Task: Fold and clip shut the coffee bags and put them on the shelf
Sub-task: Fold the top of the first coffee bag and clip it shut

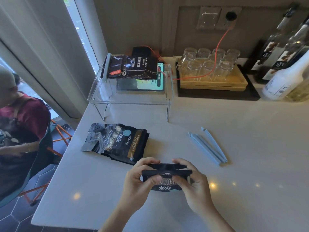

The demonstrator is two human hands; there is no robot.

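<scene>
White countertop [234, 190] underfoot of everything. At its back left, clear acrylic shelf [133, 99], already bearing one clipped coffee bag [133, 67] lying flat, clip at its left end; a tablet underneath. Right of that, wooden tray of upturned glasses [212, 81], syrup bottles beyond.

Nearer, left of centre: second coffee bag [117, 143], flat on the counter, top unfolded and unclipped, long axis running left-right with a slight tilt.

Near edge, centre: third coffee bag [167, 176], held up off the counter. Left hand [140, 185] and right hand [192, 183] both pinching its top edge, thumbs on the near face, fingers behind, rolling a fold that runs left-right across the bag's mouth.

Smallest: two pale blue sealing clips [209, 146], lying side by side and open-ended on the counter, forward and to the right of the hands, long axes slanting from far-left to near-right. Right hand clearly nearer; likely the one to reach, with the left keeping the fold pinched.
</scene>
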